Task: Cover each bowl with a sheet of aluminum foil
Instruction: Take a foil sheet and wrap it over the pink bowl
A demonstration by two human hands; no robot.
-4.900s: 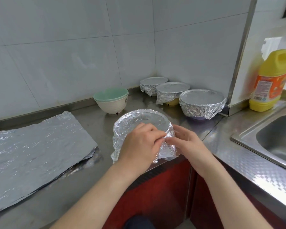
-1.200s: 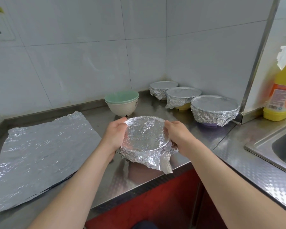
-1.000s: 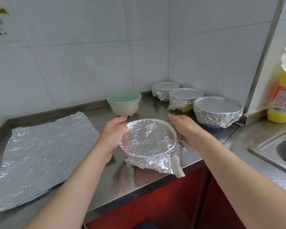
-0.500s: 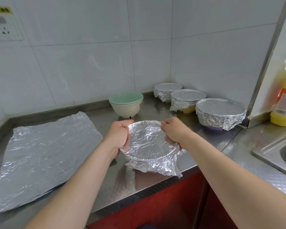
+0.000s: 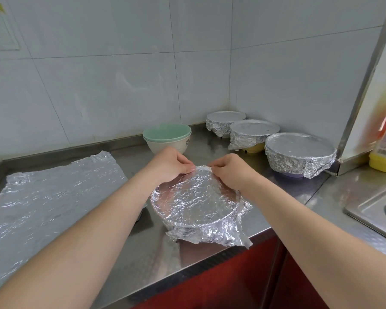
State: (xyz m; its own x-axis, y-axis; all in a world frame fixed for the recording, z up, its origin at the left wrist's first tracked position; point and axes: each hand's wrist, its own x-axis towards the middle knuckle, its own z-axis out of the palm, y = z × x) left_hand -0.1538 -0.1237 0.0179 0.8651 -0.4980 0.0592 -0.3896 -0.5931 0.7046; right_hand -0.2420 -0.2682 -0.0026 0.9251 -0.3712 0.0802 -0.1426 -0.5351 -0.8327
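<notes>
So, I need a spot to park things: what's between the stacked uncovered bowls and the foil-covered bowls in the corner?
Only bare steel counter; the head view shows nothing between the stacked bowls and the nearest covered bowl.

Both bare forearms extended forward, one on each side of the foil-covered bowl (image 5: 194, 204). The left hand (image 5: 168, 166) and right hand (image 5: 231, 172) sat at its far rim, fingers curled, each pinching the wrapped edge there, with the fingertips close together.
</notes>
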